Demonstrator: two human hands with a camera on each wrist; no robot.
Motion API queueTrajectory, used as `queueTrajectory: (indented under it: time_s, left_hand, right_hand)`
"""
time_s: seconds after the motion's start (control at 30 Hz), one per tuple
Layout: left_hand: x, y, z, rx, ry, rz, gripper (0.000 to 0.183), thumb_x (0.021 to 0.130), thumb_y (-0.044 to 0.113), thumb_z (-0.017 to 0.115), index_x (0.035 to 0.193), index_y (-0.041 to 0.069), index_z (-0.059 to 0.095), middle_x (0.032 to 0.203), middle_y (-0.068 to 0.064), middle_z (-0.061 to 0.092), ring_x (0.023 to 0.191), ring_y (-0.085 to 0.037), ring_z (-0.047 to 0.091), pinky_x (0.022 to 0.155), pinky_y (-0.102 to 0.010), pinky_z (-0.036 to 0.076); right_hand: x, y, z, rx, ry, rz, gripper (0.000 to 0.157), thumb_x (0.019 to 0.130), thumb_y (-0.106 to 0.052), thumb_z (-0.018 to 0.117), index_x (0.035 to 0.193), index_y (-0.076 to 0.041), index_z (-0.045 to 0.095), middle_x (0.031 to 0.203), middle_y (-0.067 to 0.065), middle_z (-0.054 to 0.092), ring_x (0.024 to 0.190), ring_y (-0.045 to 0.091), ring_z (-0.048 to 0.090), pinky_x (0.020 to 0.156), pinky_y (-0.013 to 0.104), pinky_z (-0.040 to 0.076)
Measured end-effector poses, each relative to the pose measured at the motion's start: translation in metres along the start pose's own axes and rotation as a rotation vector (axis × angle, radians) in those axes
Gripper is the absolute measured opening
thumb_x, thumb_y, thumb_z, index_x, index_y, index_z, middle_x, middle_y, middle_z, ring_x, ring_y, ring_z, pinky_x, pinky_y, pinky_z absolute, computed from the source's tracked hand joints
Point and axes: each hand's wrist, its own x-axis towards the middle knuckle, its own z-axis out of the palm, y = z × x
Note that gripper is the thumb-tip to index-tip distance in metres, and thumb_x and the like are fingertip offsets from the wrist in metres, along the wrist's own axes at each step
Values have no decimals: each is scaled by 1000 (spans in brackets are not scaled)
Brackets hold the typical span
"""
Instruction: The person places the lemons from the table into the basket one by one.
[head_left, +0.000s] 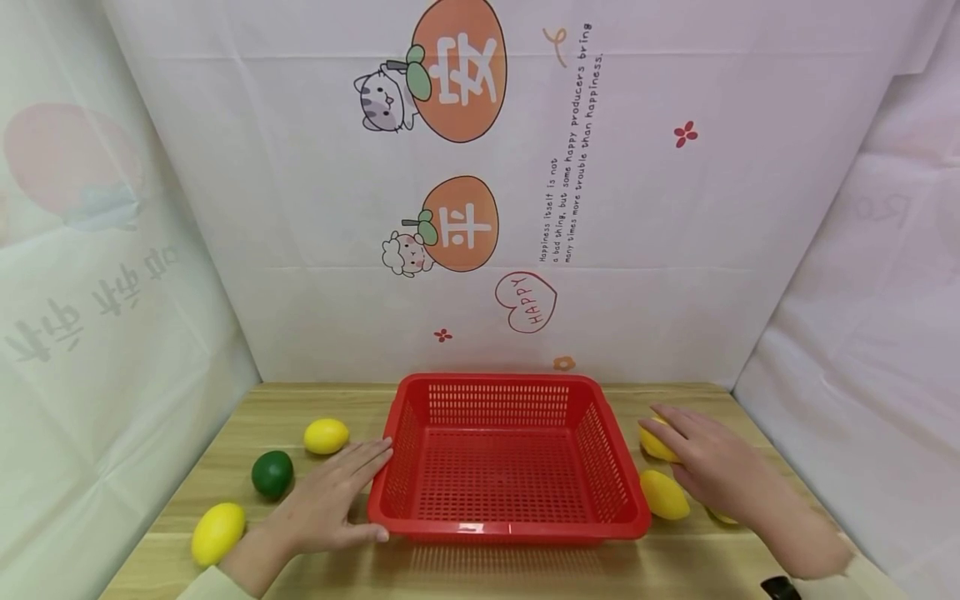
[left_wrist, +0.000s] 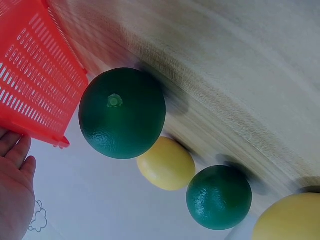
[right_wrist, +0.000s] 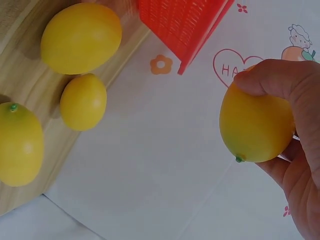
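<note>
A red plastic basket [head_left: 510,531] with slotted walls sits in the middle of the table. My left hand [head_left: 322,508] rests against its left side, fingers extended onto the rim and thumb by the front corner. To the right of the basket, my right hand [head_left: 705,458] grips a yellow lemon [right_wrist: 257,122], thumb on one side and fingers round the other; a green stem nub shows on it. In the right wrist view this lemon is held up off the table. Another lemon [head_left: 663,494] lies close to the basket's right wall, below the right hand.
Left of the basket lie a lemon [head_left: 326,436], a dark green round fruit [head_left: 272,475] and a nearer lemon [head_left: 217,533]. Another green fruit [left_wrist: 122,113] shows in the left wrist view. One lemon [head_left: 722,517] is partly hidden under the right forearm. Printed white cloth [head_left: 637,208] hangs behind.
</note>
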Motion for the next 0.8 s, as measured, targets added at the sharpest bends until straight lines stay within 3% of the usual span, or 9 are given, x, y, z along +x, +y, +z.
queueTrajectory:
  time_s: [0.13,0.23,0.3,0.33,0.43,0.53,0.6,0.7,0.8]
  left_hand:
    - [0,0,0,0,-2,-3,97,79,76,55,143,3,47,152,-6,39,137,-27,38,110,-47,34]
    - [1,0,0,0,-2,-2,97,79,76,55,143,3,47,152,-6,39,137,-26,38,109,-48,34]
    - [1,0,0,-1,-1,-1,97,79,76,55,143,3,47,152,-6,39,137,-27,39,110,-48,34]
    - [1,0,0,-1,-1,0,97,79,76,55,143,3,47,152,-6,39,137,-27,39,110,-47,34]
    - [1,0,0,-2,-1,1,97,79,76,55,143,3,47,152,-6,39,137,-27,38,110,-47,34]
    - [1,0,0,-4,-4,-2,97,79,76,55,143,3,47,152,-6,39,137,-27,38,110,-47,33]
    - [1,-1,0,-3,-8,-5,97,79,76,55,143,4,47,152,-6,39,137,-27,38,110,-47,34]
    - [1,-1,0,0,-15,-10,97,79,76,54,143,4,47,152,-6,39,137,-26,38,110,-47,34]
    - [1,-1,0,0,-16,-11,97,80,76,54,144,4,46,152,-6,39,137,-26,38,110,-47,34]
  right_hand:
    - [4,-1,1,1,0,-10,66,61,-2,80,124,0,60,123,25,59,105,40,60,81,55,53]
    - [7,-1,3,13,18,-29,50,78,-12,74,124,0,60,122,24,59,105,40,60,81,55,53]
    - [9,-1,4,18,25,-37,39,97,-28,57,124,0,60,123,24,59,105,39,60,80,55,54]
    - [10,-1,4,22,27,-39,45,102,-36,44,125,0,60,123,23,59,105,39,61,79,55,54]
    - [14,-2,5,24,23,-37,69,98,-48,15,125,-2,60,123,22,59,104,38,61,77,54,55]
    - [18,-3,5,18,2,-40,46,97,-38,54,127,-3,59,125,22,59,105,38,61,78,53,56]
    - [21,-4,6,11,1,-49,52,82,-21,79,127,-3,59,124,22,58,105,37,62,78,52,56]
    - [25,-5,8,10,18,-64,71,60,0,86,126,-3,59,123,22,59,103,37,62,78,52,56]
    - [28,-7,10,20,43,-75,66,63,1,80,125,-3,59,121,22,61,101,36,63,77,51,56]
